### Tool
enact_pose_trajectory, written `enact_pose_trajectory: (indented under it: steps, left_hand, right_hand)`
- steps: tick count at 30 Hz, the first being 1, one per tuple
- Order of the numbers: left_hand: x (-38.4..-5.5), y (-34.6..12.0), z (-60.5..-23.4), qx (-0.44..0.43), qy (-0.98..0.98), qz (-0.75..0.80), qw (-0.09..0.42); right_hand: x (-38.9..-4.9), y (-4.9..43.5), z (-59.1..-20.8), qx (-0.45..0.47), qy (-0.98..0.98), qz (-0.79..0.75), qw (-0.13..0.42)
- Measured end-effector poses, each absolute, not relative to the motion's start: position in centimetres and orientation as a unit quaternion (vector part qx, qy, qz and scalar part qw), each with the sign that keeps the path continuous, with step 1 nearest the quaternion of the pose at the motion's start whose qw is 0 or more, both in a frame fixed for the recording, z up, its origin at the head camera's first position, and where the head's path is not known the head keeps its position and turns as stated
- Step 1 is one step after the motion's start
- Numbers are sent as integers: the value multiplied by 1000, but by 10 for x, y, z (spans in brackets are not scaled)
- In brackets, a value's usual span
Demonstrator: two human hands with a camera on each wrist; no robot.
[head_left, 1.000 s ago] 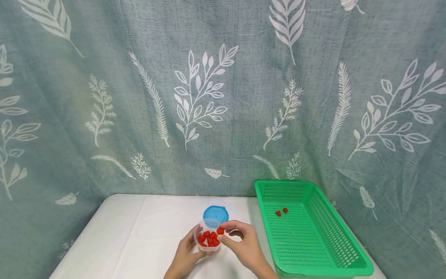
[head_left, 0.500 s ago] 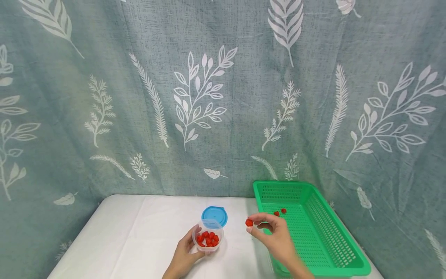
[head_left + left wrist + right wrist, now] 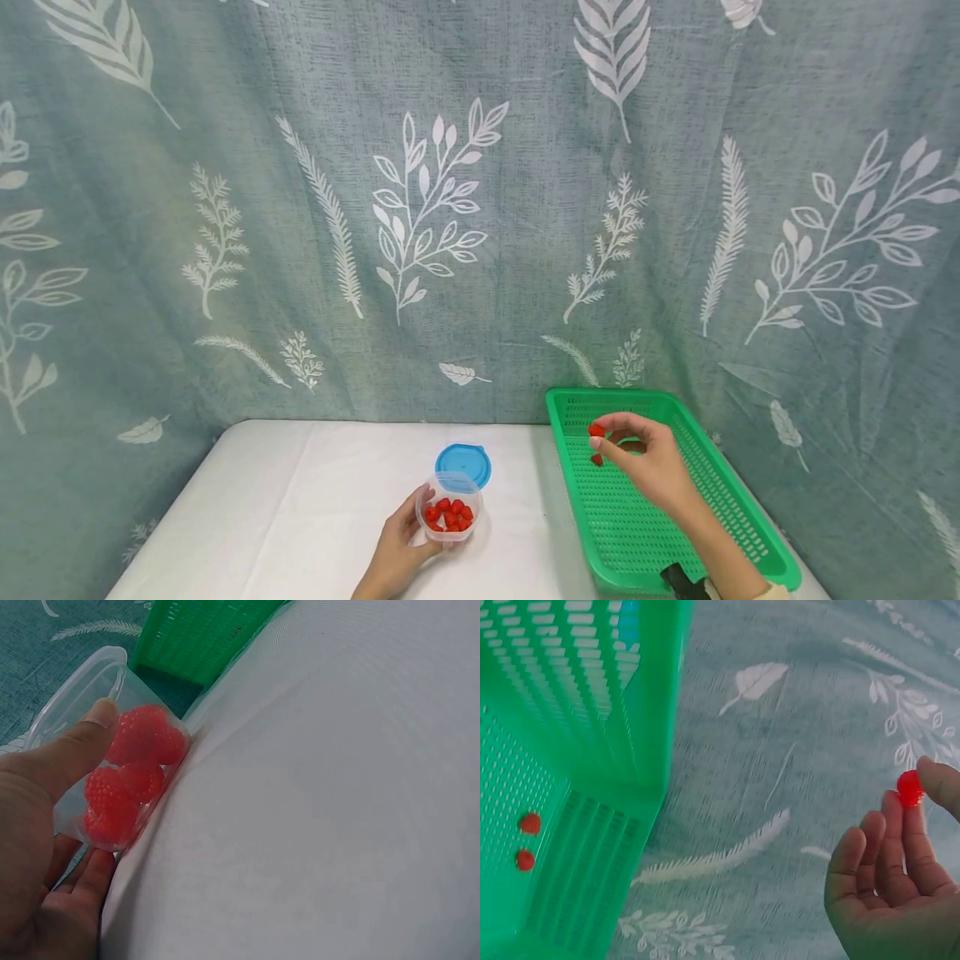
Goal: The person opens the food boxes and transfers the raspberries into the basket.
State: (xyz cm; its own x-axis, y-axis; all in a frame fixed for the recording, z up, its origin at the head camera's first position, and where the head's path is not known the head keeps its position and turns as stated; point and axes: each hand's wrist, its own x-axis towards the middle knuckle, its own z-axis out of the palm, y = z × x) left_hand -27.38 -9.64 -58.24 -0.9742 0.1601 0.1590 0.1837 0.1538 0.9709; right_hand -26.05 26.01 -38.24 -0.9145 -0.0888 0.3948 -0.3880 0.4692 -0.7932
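Note:
My left hand (image 3: 400, 543) grips a clear plastic tub (image 3: 82, 682) from its side, thumb on the wall and fingers beneath. Several red raspberries (image 3: 135, 761) lie inside the tub, which rests on or just above the white cloth. Over the far left part of a green basket (image 3: 637, 575), my right hand (image 3: 651, 462) pinches a single raspberry (image 3: 910, 787) between thumb and fingertips. Two more raspberries (image 3: 528, 823) lie on the basket floor; in the head view one of these is hidden by my right hand.
A blue lid (image 3: 463, 465) lies flat on the white-covered table (image 3: 315, 500), just behind the tub. The basket's raised perforated walls stand at the table's right side. Behind everything hangs a grey-green curtain (image 3: 480, 250) with white leaf patterns.
My right hand has carried one raspberry from above the tub rightward and away from me, to over the basket. The left hand and its tub have stayed in place.

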Motion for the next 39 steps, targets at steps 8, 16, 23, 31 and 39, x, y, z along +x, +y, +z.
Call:
enact_pose_trajectory:
  steps: [8,16,23,31,39]
  left_hand:
    - [-275,-97,-584,-114,-763,-637,8]
    - [-276,-97,-584,-107,-773,-626,3]
    - [-276,-97,-584,-109,-764,-635,2]
    - [-274,-97,-584,-121,-753,-647,21]
    - [-277,-97,-586,-118,-759,-640,13]
  right_hand:
    - [-283,282,-386,108,-858,487,123]
    - [-309,305,-404,74,-884,446,118]
    - [-324,327,-411,76,-891,444,53]
    - [-341,350,-424,67,-901,428,14]
    - [-355,364,-439,32,-905,423,-16]
